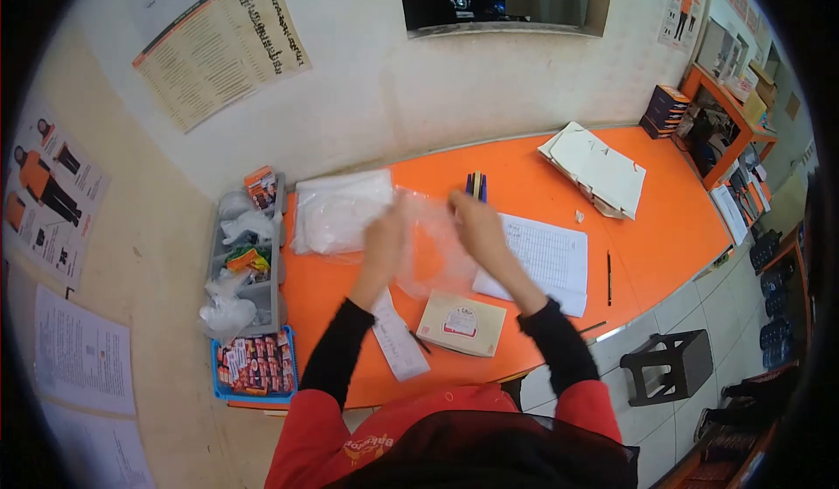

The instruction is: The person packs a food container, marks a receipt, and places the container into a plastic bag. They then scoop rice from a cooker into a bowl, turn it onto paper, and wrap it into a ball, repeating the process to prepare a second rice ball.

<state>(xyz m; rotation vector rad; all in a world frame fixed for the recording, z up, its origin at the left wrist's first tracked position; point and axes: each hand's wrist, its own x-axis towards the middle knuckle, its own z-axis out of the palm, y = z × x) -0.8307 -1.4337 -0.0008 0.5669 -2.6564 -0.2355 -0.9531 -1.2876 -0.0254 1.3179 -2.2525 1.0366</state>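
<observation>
A clear plastic bag is stretched above the orange table between my two hands. My left hand, smeared by motion, is closed at the bag's left edge. At its upper right edge, my right hand is closed with the fingers curled in. Just below the bag lies a cream cardboard box with a red and white label. A stack of clear plastic bags rests left of my left hand. Behind my right hand stands a dark blue stapler-like object. A printed sheet lies to the right of that hand.
Along the left wall sit a grey divided organizer and a blue basket of small red packets. A handwritten slip, a pen and a stack of folders lie on the orange table. A dark stool stands beyond.
</observation>
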